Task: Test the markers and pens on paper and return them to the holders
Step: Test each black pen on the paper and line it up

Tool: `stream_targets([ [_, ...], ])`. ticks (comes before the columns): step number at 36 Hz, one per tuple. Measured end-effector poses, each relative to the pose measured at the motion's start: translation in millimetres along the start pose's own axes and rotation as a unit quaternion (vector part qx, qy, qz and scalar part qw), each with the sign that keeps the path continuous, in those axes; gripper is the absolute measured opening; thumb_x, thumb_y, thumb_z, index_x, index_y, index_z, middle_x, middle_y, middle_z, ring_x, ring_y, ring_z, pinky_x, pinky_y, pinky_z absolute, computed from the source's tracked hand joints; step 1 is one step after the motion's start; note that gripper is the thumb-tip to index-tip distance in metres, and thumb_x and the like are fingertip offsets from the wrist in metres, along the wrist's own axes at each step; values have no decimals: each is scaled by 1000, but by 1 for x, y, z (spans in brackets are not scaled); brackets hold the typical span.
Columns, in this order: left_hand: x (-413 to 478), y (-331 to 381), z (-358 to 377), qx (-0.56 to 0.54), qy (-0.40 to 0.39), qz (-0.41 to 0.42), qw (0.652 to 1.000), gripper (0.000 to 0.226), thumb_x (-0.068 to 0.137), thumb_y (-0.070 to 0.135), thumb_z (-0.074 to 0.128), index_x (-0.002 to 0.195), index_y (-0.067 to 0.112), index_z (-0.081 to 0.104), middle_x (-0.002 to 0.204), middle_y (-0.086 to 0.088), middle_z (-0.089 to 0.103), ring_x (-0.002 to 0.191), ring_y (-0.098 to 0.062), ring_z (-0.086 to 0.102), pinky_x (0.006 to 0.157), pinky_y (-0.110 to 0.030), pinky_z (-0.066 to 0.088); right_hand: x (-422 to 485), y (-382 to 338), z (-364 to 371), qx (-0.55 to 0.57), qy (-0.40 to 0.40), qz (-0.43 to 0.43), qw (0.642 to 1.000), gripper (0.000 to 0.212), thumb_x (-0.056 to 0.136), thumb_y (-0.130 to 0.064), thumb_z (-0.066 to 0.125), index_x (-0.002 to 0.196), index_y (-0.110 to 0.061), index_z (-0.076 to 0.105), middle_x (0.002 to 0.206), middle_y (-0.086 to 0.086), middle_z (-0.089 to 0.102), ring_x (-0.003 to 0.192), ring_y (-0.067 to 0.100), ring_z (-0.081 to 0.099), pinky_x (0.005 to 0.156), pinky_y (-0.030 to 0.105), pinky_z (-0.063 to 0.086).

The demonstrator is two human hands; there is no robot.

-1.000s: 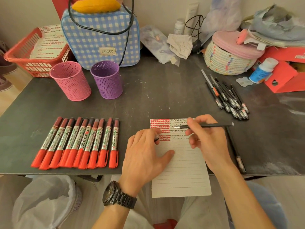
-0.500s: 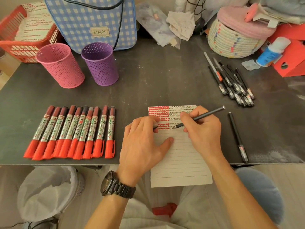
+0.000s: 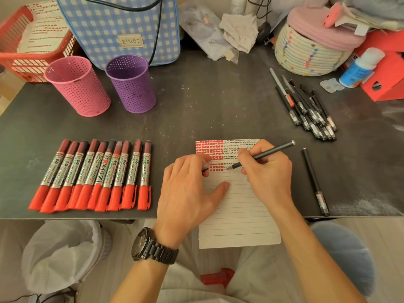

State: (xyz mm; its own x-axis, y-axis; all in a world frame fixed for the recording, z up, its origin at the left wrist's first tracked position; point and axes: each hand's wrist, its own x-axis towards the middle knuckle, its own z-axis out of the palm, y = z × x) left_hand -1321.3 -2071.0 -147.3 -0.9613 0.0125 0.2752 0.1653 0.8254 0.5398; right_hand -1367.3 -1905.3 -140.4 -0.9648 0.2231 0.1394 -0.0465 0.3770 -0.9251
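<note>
A lined paper sheet (image 3: 238, 215) lies at the table's front edge, with red blocks and black scribbles across its top. My right hand (image 3: 269, 173) grips a thin black pen (image 3: 271, 150) whose tip touches the paper beside the red marks. My left hand (image 3: 188, 193) presses the sheet down with the thumb flat, and its curled fingers pinch a small dark pen cap (image 3: 205, 169). A row of several red markers (image 3: 94, 173) lies to the left. Behind them stand a pink holder (image 3: 76, 86) and a purple holder (image 3: 131, 84).
A pile of several black pens (image 3: 310, 110) lies at the right, and a single black pen (image 3: 314, 182) lies near my right hand. A checked blue bag (image 3: 118, 25), red basket (image 3: 26, 40), rope basket (image 3: 308, 51) and glue bottle (image 3: 358, 68) line the back. A lined bin (image 3: 61, 254) stands below the table.
My right hand turned the pen from level above the page to tip-down on the paper. The view dropped closer to the table. My left hand stayed on the sheet.
</note>
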Motion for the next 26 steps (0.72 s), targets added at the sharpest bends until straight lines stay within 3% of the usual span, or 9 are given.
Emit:
stream_targets([
  [26, 0, -1, 1, 0, -2, -2, 1000, 43, 79, 60, 67, 88, 33, 35, 121, 22, 58, 112, -4, 49, 94, -23, 27, 0, -1, 0, 1, 3, 7, 1000, 26, 86, -20, 70, 64, -22, 57, 51, -1, 64, 44, 2, 60, 48, 15, 44],
])
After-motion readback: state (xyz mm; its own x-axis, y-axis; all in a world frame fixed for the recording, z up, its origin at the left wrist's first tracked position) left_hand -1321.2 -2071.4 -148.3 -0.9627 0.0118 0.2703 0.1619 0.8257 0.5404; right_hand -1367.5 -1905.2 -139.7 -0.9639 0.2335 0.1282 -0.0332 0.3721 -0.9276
